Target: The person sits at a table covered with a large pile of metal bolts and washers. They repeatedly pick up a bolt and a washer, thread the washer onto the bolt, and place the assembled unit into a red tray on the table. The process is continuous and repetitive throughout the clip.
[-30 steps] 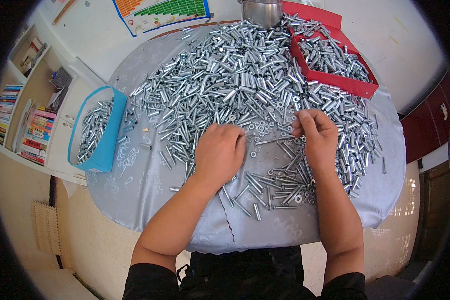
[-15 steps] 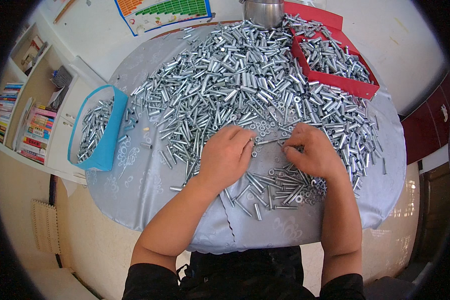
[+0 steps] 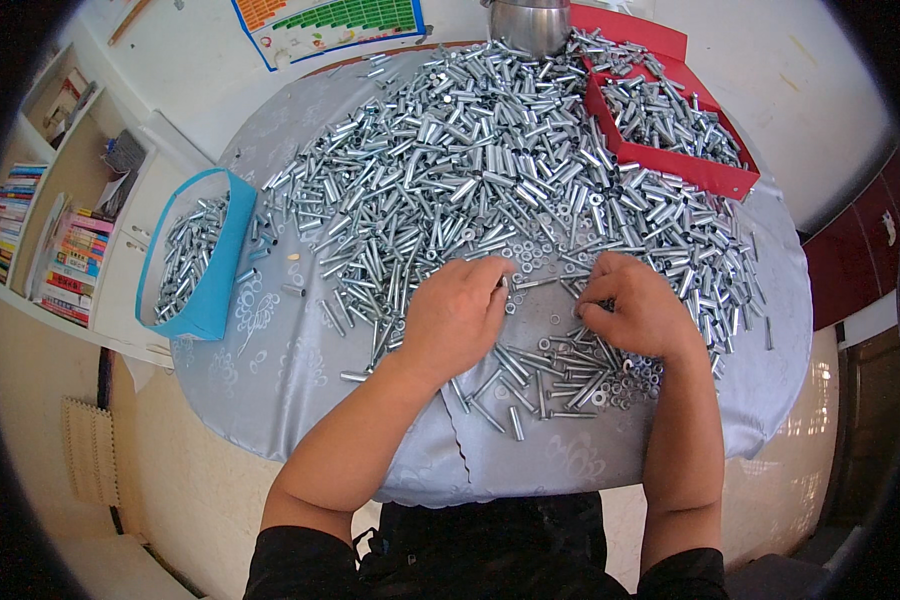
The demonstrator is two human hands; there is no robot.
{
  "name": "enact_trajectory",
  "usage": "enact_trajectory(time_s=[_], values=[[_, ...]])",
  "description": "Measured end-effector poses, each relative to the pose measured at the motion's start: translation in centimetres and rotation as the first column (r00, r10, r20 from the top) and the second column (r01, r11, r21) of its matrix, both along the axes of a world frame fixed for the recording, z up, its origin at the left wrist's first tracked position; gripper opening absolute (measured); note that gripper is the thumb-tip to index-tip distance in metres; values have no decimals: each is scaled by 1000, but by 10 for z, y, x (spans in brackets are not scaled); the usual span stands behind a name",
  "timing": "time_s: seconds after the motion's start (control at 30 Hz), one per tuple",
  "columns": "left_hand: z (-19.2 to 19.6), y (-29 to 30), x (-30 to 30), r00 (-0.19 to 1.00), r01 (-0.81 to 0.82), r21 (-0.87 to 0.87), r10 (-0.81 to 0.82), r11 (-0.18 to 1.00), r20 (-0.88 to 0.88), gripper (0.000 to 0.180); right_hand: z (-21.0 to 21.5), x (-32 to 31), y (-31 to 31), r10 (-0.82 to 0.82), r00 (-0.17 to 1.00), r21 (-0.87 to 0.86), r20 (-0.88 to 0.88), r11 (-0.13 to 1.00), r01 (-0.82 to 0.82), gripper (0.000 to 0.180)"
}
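My left hand [image 3: 458,312] is closed at the near edge of a big heap of metal sleeves and bolts [image 3: 440,170]. Its thumb and forefinger pinch together around a small metal piece, mostly hidden by the fingers. Across a small gap, my right hand [image 3: 638,308] is curled with thumb against fingers; whatever it grips is hidden. Loose nuts and washers [image 3: 532,252] lie just beyond and between the hands. A single washer [image 3: 555,318] rests on the cloth in the gap. Nearer me is a smaller group of bolts [image 3: 560,385], with nuts and washers [image 3: 625,385] beside it under my right wrist.
A blue fabric bin [image 3: 215,290] holding metal sleeves stands at the left. At the back right, a red box [image 3: 685,178] is full of similar parts, next to a steel pot [image 3: 528,28]. A silvery patterned cloth [image 3: 270,400] covers the round table. Bookshelves [image 3: 90,200] stand at left.
My right hand has shifted slightly right and toward me. A washer now shows on the cloth between the hands. My left hand has barely moved, still pinching.
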State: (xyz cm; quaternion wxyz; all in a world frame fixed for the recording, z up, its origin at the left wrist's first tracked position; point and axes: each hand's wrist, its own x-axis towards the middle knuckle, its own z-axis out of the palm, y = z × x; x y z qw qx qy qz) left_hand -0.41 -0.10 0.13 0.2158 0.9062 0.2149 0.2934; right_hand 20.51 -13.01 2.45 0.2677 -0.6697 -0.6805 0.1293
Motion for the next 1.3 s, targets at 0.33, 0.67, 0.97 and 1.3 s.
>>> enact_trajectory(time_s=[0.33,0.67,0.97,1.3], values=[[-4,1,0,999,31,-16,-31,999,-16,17,1,-12,9,-108,984,77,-139,990,120,15],[0,-4,2,979,112,-502,-7,858,206,13,-12,-15,14,-56,995,74,79,996,50,13],[-2,-2,1,988,92,-325,-45,941,150,16,-7,-18,14,-109,991,35,-75,993,112,13],[1,-2,2,986,121,-302,-79,946,148,18,-9,-20,19,-141,551,-65,-822,986,156,8]])
